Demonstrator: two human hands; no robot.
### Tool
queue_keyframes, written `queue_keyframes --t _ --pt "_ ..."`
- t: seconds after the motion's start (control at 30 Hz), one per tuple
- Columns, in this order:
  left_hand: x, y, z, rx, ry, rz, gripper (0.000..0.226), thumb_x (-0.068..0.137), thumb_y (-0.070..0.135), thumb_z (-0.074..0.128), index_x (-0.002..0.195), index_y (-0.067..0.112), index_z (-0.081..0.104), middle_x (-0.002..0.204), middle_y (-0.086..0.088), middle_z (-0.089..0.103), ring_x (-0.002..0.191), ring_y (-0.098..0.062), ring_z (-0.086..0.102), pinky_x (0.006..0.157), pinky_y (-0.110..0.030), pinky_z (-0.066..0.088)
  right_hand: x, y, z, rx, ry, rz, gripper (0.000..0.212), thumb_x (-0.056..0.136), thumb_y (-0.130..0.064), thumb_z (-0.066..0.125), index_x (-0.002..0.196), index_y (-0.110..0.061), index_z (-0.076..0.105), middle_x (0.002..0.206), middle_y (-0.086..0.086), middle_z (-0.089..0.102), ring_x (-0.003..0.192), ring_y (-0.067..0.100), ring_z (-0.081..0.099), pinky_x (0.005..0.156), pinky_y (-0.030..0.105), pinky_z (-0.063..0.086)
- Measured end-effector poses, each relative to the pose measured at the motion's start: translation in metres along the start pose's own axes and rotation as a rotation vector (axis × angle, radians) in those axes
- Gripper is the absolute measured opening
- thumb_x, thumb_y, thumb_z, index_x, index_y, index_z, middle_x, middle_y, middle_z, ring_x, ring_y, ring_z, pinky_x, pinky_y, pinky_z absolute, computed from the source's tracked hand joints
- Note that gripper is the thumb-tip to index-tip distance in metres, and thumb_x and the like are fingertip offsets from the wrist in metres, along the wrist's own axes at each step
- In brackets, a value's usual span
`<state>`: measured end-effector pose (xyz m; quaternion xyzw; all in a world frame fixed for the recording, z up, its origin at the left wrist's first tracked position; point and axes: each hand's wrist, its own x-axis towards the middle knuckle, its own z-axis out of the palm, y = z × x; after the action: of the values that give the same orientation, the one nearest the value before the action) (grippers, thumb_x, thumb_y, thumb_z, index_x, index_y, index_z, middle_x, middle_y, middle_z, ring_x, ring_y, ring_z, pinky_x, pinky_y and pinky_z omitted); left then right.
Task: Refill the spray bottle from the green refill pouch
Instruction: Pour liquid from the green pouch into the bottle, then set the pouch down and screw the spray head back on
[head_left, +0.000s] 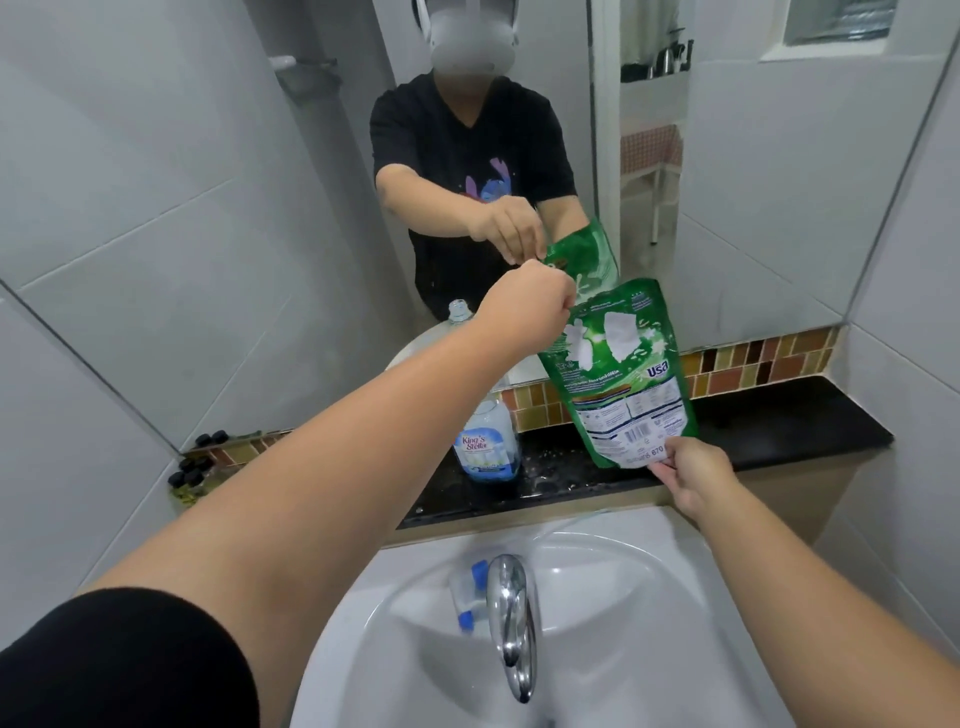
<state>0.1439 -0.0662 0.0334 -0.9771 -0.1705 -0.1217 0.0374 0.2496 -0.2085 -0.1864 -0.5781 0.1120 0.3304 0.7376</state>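
Note:
I hold the green refill pouch tilted in the air above the black ledge. My left hand grips its top left corner with curled fingers. My right hand pinches its bottom edge. Below the pouch's top corner stands the clear spray bottle with a blue label, on the ledge; my left forearm hides its neck. The bottle's blue and white spray head lies in the sink basin, left of the tap.
A white sink with a chrome tap lies close below me. The black ledge runs along the mirror. Several small dark objects sit at its left end. Tiled walls close in on both sides.

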Motion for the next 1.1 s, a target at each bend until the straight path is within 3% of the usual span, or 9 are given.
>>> queue_keyframes --t 0.07,0.17,0.27,0.4,0.5,0.67,0.8,0.93,1.1 --pt "0.005 0.005 0.006 0.028 -0.013 0.013 0.019 0.093 0.008 0.053 0.097 0.01 0.072 0.094 -0.012 0.069 0.086 -0.034 0.065 0.076 -0.04 0.055 0.006 0.001 0.004 -0.024 -0.019 0.031 0.036 0.099 0.0 0.045 0.134 0.001 0.053 0.13 0.019 0.062 0.114 0.032 0.063 0.099 0.037 0.05" --pt "0.012 0.011 0.013 0.058 -0.026 0.027 0.021 0.092 0.009 0.054 0.102 0.01 0.073 0.098 -0.014 0.069 0.087 -0.035 0.065 0.077 -0.038 0.055 0.013 0.001 0.009 -0.032 -0.038 0.065 0.037 0.101 -0.006 0.048 0.137 -0.003 0.052 0.138 0.018 0.057 0.126 0.032 0.055 0.107 0.038 0.045" --pt "0.019 0.013 0.018 0.069 -0.021 0.03 0.022 0.092 0.009 0.054 0.102 0.01 0.073 0.097 -0.014 0.07 0.087 -0.035 0.066 0.078 -0.039 0.057 0.018 0.002 0.01 -0.038 -0.046 0.066 0.035 0.1 -0.008 0.05 0.134 -0.003 0.054 0.132 0.017 0.061 0.119 0.029 0.06 0.103 0.034 0.047" --pt "0.024 0.018 0.02 0.064 -0.004 0.042 0.021 0.093 0.011 0.054 0.101 0.009 0.073 0.096 -0.013 0.071 0.086 -0.034 0.066 0.077 -0.039 0.056 0.025 0.001 0.007 -0.118 -0.019 0.053 0.031 0.098 -0.007 0.053 0.127 0.001 0.056 0.102 0.012 0.063 0.088 0.022 0.059 0.104 0.036 0.047" --pt "0.027 0.022 0.022 0.051 -0.004 0.041 0.021 0.095 0.013 0.055 0.104 0.011 0.073 0.098 -0.012 0.071 0.087 -0.032 0.066 0.079 -0.041 0.057 0.026 -0.003 0.003 -0.189 -0.01 0.054 0.036 0.096 -0.009 0.055 0.13 -0.001 0.055 0.13 0.015 0.056 0.101 0.026 0.052 0.103 0.04 0.048" --pt "0.029 0.027 0.027 0.032 0.003 0.028 0.023 0.097 0.015 0.054 0.11 0.01 0.072 0.103 -0.012 0.072 0.092 -0.032 0.066 0.082 -0.041 0.057 0.029 -0.004 -0.002 -0.211 -0.006 0.067 0.036 0.095 -0.008 0.056 0.13 -0.002 0.055 0.14 0.014 0.052 0.101 0.024 0.053 0.101 0.04 0.05" --pt "0.034 0.033 0.025 0.011 0.024 0.049 0.023 0.097 0.015 0.054 0.11 0.011 0.073 0.104 -0.011 0.072 0.094 -0.03 0.066 0.082 -0.041 0.055 0.026 -0.003 0.002 -0.097 -0.068 0.097 0.041 0.096 -0.004 0.057 0.136 0.005 0.049 0.128 0.02 0.049 0.096 0.028 0.057 0.098 0.037 0.052" --pt "0.033 0.032 0.027 -0.001 0.036 0.034 0.024 0.096 0.013 0.054 0.11 0.012 0.073 0.105 -0.01 0.072 0.095 -0.029 0.065 0.082 -0.04 0.055 0.024 -0.002 0.008 -0.052 -0.107 0.104 0.042 0.098 -0.006 0.055 0.137 0.006 0.047 0.122 0.02 0.054 0.106 0.032 0.06 0.093 0.032 0.051" --pt "0.027 0.022 0.031 -0.045 0.056 -0.002 0.024 0.096 0.021 0.056 0.11 0.014 0.074 0.104 -0.008 0.073 0.093 -0.027 0.066 0.083 -0.041 0.056 0.024 -0.001 0.003 -0.103 -0.115 0.113 0.038 0.099 -0.008 0.054 0.135 0.005 0.048 0.104 0.016 0.054 0.115 0.037 0.059 0.093 0.036 0.049"
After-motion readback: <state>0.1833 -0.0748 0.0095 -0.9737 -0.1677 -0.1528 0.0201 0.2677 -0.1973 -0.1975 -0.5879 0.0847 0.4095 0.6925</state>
